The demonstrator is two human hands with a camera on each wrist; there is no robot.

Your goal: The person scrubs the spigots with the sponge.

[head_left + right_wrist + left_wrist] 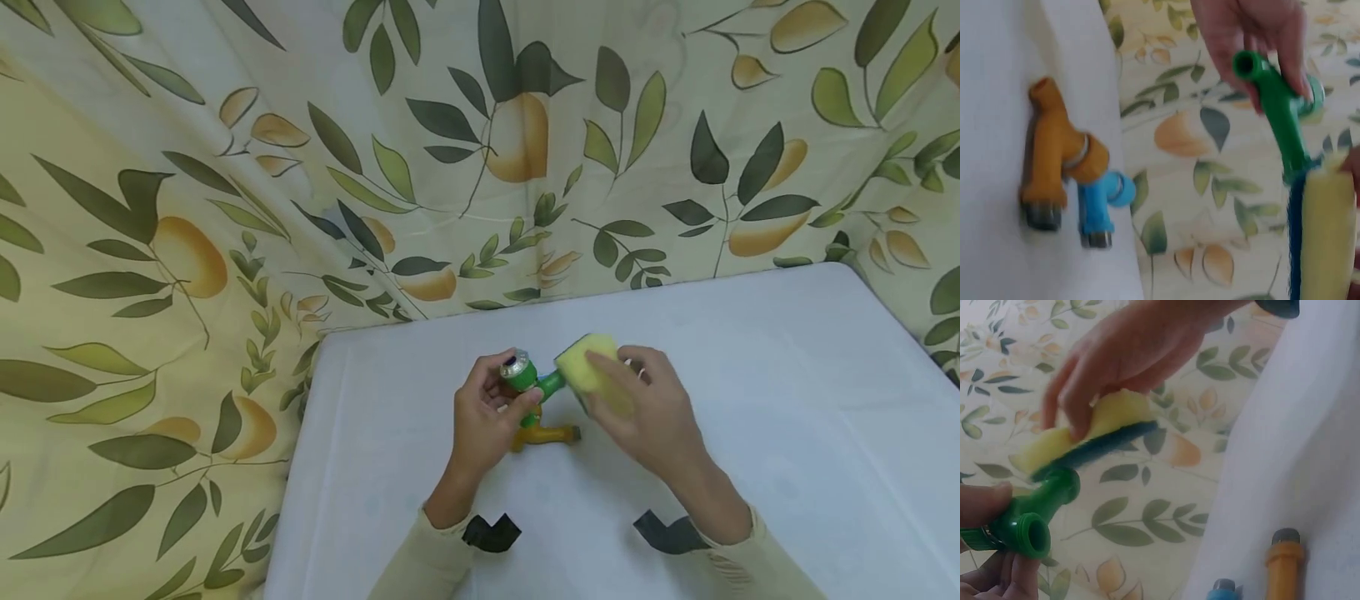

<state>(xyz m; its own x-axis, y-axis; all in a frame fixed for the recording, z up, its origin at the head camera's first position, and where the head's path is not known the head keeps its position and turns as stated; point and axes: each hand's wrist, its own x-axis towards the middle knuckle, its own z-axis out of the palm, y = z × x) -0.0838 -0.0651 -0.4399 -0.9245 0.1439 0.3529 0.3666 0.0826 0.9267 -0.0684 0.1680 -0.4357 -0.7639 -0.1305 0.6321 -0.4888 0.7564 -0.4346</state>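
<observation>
My left hand (480, 421) grips a green plastic tap (552, 385) with a clear, silvery knob, thumb on one side and fingers round the other. A yellow sponge (588, 367) with a dark scouring pad is held in my right hand (663, 417), thumb and fingers on its yellow foam. In the left wrist view the dark pad (1100, 449) meets one end of the green tap (1054, 490). Below the hands an orange tap (551, 434) lies on the table. Beside it is a blue tap (1096, 209), hidden in the head view.
The white table (787, 400) reaches back to a curtain (637, 167) printed with leaves and fruit. A black strap (491, 533) shows at the left wrist, another black strap (671, 533) at the right.
</observation>
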